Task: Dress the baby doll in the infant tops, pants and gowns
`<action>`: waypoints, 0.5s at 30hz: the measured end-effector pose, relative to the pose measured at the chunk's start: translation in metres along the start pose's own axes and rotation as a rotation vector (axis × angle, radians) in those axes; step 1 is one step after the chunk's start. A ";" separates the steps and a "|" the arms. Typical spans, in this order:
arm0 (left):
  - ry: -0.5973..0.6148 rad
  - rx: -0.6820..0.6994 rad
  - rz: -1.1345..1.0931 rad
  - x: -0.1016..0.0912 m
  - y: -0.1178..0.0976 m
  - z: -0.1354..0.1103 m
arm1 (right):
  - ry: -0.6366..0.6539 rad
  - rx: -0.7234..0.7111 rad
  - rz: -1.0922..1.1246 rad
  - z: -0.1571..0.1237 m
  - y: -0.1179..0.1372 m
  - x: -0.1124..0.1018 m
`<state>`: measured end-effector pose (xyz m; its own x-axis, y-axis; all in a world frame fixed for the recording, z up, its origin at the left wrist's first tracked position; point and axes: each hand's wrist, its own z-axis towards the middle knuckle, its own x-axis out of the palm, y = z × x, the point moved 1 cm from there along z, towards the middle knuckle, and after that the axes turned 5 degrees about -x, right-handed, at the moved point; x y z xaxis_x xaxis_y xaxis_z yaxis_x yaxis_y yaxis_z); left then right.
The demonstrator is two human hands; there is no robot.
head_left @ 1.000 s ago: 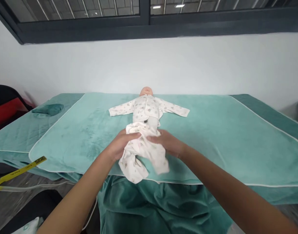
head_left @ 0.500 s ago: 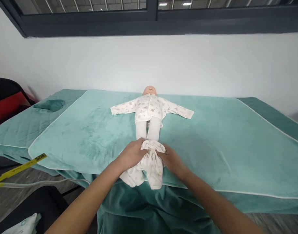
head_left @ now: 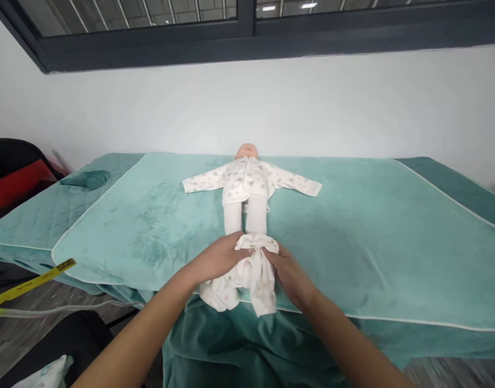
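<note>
A baby doll (head_left: pixel 247 150) lies on its back on the green bed, its head toward the wall. It wears a white printed shirt (head_left: pixel 246 179) with both sleeves spread wide. Its legs (head_left: pixel 256 213) are white and point toward me. Around the lower legs are gathered white printed baby pants (head_left: pixel 262 280), the waistband bunched up. My left hand (head_left: pixel 224 254) grips the waistband from the left, thumb on top. On the opposite side my right hand (head_left: pixel 287 269) pinches the same waistband. The doll's feet are hidden by the cloth and my hands.
The bed (head_left: pixel 332 215) has a green velvet cover with white piping and a face hole (head_left: pixel 86 179) at its left end. A yellow tape strip (head_left: pixel 33 283) and a cable (head_left: pixel 69 309) hang at the left. A black chair (head_left: pixel 65 345) holds a folded cloth (head_left: pixel 47 373).
Both hands keep their hold on the pants' waistband, the thumbs shifting slightly on the cloth. The right pant leg has swung a little to the right. The camera view has tilted slightly.
</note>
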<state>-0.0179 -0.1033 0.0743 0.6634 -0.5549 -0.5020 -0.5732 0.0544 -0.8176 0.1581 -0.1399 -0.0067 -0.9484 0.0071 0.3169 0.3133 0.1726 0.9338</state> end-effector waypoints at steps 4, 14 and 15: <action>0.103 -0.022 -0.217 -0.010 -0.007 0.002 | -0.063 -0.041 0.038 0.007 0.003 -0.008; 0.046 -0.014 -0.102 -0.030 -0.020 0.030 | -0.070 -0.016 0.312 0.027 0.004 0.002; -0.035 -0.001 -0.038 -0.031 -0.023 0.032 | -0.031 0.019 0.363 0.028 0.004 0.002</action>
<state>-0.0092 -0.0608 0.0996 0.7012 -0.5272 -0.4799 -0.5474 0.0332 -0.8362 0.1557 -0.1118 -0.0066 -0.7769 0.1013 0.6215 0.6289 0.1716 0.7583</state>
